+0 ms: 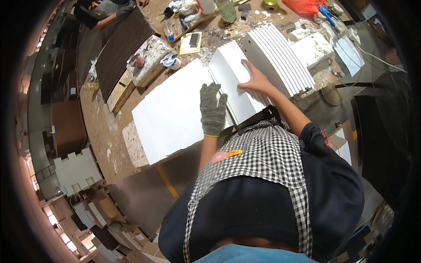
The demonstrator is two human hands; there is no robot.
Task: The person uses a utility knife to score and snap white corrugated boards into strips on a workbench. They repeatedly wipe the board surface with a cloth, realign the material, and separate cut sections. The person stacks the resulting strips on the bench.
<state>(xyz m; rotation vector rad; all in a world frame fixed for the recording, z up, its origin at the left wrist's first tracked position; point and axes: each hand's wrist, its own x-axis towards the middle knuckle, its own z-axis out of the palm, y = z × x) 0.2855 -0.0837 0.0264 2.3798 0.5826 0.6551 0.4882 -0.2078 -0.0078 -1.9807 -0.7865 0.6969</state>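
My left hand (212,109), in a grey-green knit glove, lies flat with fingers spread on a fanned stack of white panels (175,111). My bare right hand (255,79) presses on the edge of a second stack of white panels (234,85) in the middle. A third fanned stack of white panels (280,55) sits just right of that hand. Neither hand grips anything. I wear a black-and-white checked apron over dark sleeves.
A dusty workbench (103,127) holds a dark ribbed panel (118,46), a white foam block (149,59), a tape roll (171,62), bottles and tools at the back. Another person's arm (105,13) is at top left. White blocks (313,48) lie at right.
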